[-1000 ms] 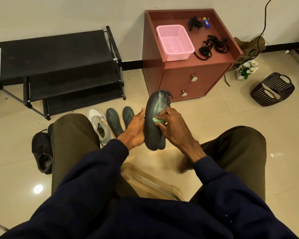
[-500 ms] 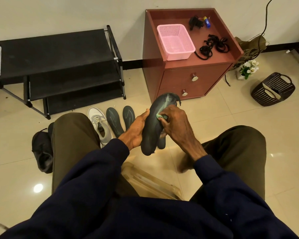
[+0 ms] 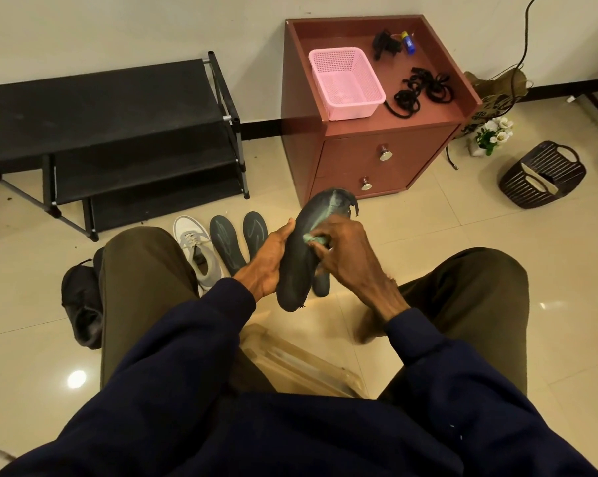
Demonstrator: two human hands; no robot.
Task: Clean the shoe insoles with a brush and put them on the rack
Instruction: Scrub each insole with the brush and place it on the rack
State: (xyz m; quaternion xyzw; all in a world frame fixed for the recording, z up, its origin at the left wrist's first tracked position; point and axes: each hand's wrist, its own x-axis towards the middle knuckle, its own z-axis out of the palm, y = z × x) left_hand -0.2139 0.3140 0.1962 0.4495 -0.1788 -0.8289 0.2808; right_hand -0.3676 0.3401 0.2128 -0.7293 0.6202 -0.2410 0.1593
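View: head camera, looking down between the knees to the floor.
Step in hand: scrubbing. The held insole [image 3: 302, 256] stood above the floor between the knees, toe end toward the cabinet [image 3: 356, 160]. The brush [image 3: 314, 238] was pressed on its facing side, a little above the middle.
Left hand: the left hand [image 3: 268, 261] had its grip wrapped round the insole's left edge, steadying it.
Right hand: the right hand [image 3: 342, 249] had its grip closed around the small green brush, only a sliver of which showed past the fingers.
Other pieces: two floor insoles [image 3: 226, 242] lay side by side next to the white shoe [image 3: 196, 249], in front of the rack [image 3: 111, 108]. None of the insoles was on the rack yet.
Unclear: a dark end showed below the right hand; whether it was another insole could not be told.
Next move: likely more strokes out toward toe and heel, with the left grip kept firm because the insole looked floppy, then a reach leftward to a shelf.
Change: a second before, the insole had stood more upright; its heel had since swung toward the left knee. The brush sat slightly lower than half a second before, which suggested short back-and-forth strokes. The floor insoles had not moved.
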